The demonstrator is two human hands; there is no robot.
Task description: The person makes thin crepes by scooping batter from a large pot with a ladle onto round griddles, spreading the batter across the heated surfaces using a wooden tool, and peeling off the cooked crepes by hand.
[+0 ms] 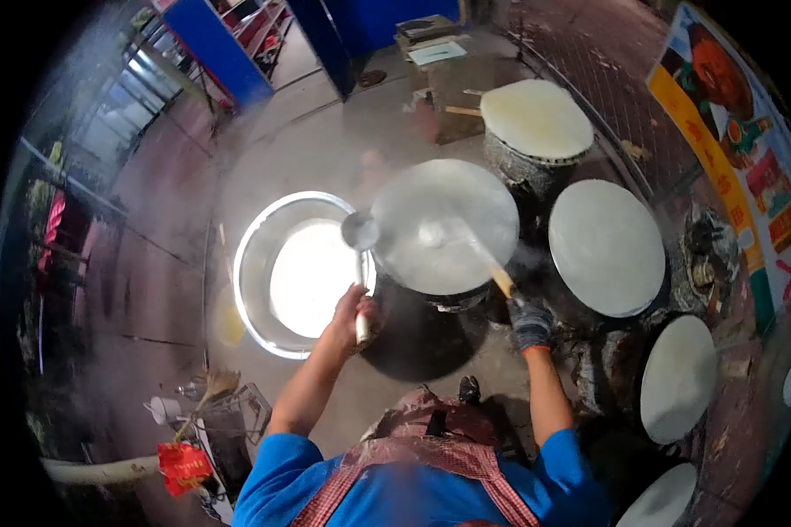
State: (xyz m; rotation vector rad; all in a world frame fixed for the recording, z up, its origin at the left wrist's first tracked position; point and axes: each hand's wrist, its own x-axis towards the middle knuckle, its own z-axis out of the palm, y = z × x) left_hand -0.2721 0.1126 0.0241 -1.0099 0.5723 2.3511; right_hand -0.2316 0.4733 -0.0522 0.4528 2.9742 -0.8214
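My bare left hand (353, 314) is wrapped round the pale handle of a ladle (360, 231). The ladle's bowl hangs between a wide metal basin (248, 307), which holds white liquid batter (312, 277), and a round griddle (395, 259). A whitish layer covers the griddle, with a paler blob near its middle. In a dark grey glove, my right hand (529, 323) grips a spreader (501, 281) with a wooden handle. Its pale far part reaches over the griddle and is blurred by motion and steam, so its exact shape is hidden.
More round griddles with pale tops stand to the right: one at the back (536, 119), one beside me (606, 249), one lower (678, 379). A cardboard box (457, 75) is behind. A red packet (185, 467) lies at lower left. Steam drifts about.
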